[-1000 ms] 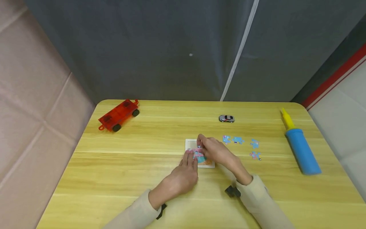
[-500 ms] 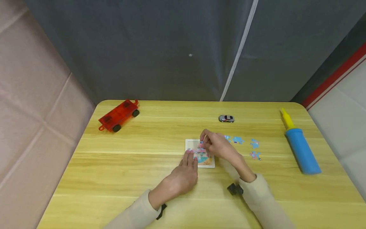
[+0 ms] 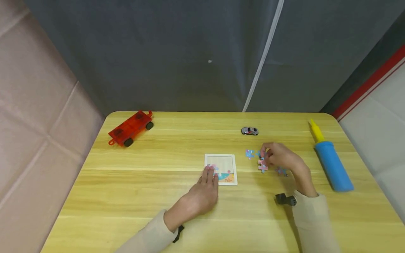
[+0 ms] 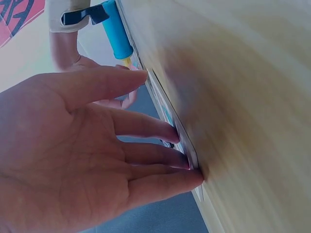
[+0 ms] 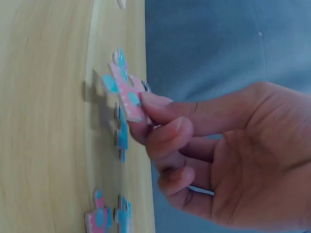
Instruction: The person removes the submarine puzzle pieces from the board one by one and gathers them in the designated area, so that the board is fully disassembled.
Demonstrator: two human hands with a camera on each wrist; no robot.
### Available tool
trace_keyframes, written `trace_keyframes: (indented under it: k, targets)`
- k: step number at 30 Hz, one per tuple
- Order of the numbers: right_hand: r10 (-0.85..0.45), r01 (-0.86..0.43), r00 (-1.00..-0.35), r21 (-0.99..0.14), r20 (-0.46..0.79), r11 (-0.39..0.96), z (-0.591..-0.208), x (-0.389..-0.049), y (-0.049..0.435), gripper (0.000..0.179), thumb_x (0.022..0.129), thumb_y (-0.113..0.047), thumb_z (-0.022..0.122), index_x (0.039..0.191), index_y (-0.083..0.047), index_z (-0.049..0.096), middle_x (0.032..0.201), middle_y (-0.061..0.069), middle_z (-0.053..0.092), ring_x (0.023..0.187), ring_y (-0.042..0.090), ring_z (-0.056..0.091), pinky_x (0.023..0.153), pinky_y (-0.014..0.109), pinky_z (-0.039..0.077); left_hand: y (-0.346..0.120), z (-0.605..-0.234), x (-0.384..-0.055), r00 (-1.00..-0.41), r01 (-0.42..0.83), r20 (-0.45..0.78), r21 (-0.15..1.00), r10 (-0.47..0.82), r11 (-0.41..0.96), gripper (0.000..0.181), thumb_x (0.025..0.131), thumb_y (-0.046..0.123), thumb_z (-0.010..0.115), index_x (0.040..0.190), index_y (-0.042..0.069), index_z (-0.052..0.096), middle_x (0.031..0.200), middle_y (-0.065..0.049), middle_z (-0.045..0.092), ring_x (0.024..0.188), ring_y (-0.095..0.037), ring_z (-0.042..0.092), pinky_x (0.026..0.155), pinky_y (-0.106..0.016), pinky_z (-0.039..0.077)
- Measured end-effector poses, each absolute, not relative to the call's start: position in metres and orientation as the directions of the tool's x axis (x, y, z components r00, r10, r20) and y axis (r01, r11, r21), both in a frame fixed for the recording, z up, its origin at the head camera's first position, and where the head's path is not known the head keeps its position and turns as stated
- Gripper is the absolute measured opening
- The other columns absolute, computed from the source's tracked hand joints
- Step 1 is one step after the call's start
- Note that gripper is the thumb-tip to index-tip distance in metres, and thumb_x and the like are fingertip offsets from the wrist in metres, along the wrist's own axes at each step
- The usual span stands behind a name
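Note:
A square jigsaw puzzle tray (image 3: pixel 234 163) with a pale rim lies mid-table. A teal and orange picture part (image 3: pixel 226 176) fills its near side, and bare board shows further up. My left hand (image 3: pixel 204 193) rests its straight fingertips on the tray's left part, hiding some pieces there. To the right of the tray, my right hand (image 3: pixel 283 158) pinches a pink jigsaw piece with blue dots (image 5: pixel 127 94) between thumb and fingers, held above the table. Near it lie several loose pieces: a blue one (image 3: pixel 249 153), another blue one (image 5: pixel 121 131) and a pink-blue one (image 5: pixel 98 221).
A silver toy car (image 3: pixel 250 131) stands behind the loose pieces. At the back left is a red wheeled toy wagon (image 3: pixel 131 128). A blue hand pump (image 3: pixel 333 165) with a yellow nozzle lies at the right. A dark curtain (image 3: pixel 174 59) hangs beyond the table's back edge.
My right hand has lifted the pink jigsaw piece from the tray and carried it right, over the loose pieces. More bare board shows in the tray. My left hand has stayed put.

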State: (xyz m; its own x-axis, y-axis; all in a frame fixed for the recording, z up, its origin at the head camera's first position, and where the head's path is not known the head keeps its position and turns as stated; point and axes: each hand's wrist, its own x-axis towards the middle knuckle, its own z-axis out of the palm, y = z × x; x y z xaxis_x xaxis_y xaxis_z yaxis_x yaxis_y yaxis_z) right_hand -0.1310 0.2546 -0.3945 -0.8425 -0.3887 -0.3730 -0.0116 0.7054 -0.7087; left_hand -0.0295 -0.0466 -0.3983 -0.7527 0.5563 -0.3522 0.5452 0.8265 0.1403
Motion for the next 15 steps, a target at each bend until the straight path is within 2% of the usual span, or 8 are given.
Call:
trace_keyframes:
  k: [7,12,15]
  targets:
    - [-0.387,0.004,-0.823,-0.685,-0.417,0.728,-0.3981,-0.1292,0.2629,0.023,0.087,0.019,0.049,0.102,0.006,0.061,0.068,0.006,0.059,0.056,0.018,0.05,0.052,0.031,0.048,-0.0476,-0.3979,-0.0289,-0.745,0.56,-0.348,0.136,0.569,0.817,0.052,0.116,0.01,0.04,0.162,-0.014,0.04,0.172,-0.04,0.027,0.164,-0.053,0.026,0.125,-0.047,0.045]
    - [-0.331,0.018,-0.836,-0.625,-0.438,0.781,-0.3991,-0.1261,0.2602,0.015,0.092,0.015,0.058,0.099,0.002,0.06,0.069,0.006,0.059,0.056,0.017,0.052,0.053,0.031,0.05,-0.0472,-0.3978,-0.0289,-0.748,0.549,-0.352,0.147,0.562,0.823,0.052,0.116,0.01,0.041,0.162,-0.013,0.04,0.173,-0.039,0.026,0.164,-0.053,0.026,0.124,-0.047,0.046]
    - [-0.28,0.023,-0.848,-0.559,-0.45,0.829,-0.3982,-0.1237,0.2561,0.009,0.097,0.01,0.062,0.101,0.001,0.061,0.076,0.008,0.061,0.062,0.018,0.054,0.058,0.03,0.049,-0.0471,-0.3977,-0.0287,-0.749,0.55,-0.352,0.143,0.562,0.823,0.052,0.116,0.01,0.041,0.162,-0.013,0.04,0.173,-0.038,0.026,0.164,-0.052,0.026,0.124,-0.046,0.046]
